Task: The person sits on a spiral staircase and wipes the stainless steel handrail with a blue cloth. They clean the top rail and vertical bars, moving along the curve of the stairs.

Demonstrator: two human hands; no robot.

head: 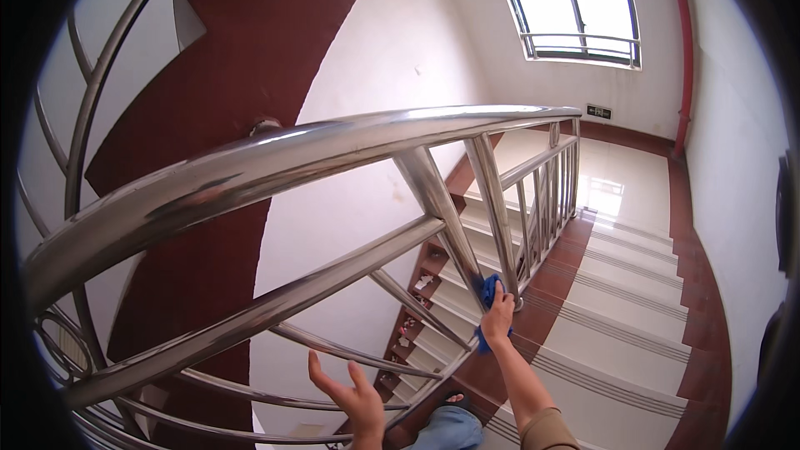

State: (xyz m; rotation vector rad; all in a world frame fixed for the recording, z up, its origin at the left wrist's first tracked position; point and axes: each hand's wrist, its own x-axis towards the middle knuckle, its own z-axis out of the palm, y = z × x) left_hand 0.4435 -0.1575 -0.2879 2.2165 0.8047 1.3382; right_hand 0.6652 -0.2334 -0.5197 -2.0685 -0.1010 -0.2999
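My right hand [498, 317] grips a blue cloth [492, 289] and presses it against the lower part of a slanted stainless-steel post [459, 239] of the stair railing. Some of the cloth hangs out below the hand. My left hand [356, 401] is raised with its fingers apart and nothing in it, close to the thin lower balusters [356, 356]. Above both hands runs the thick polished handrail [300, 159], with a narrower middle rail [262, 309] beneath it.
White stair treads [619, 325] with dark grooved strips descend to a landing [631, 169] under a window [572, 6]. A red pipe [685, 62] climbs the right wall. Through the railing, another flight [447, 300] shows paper-like scraps along its edge. My sandalled foot [455, 399] is on the stair.
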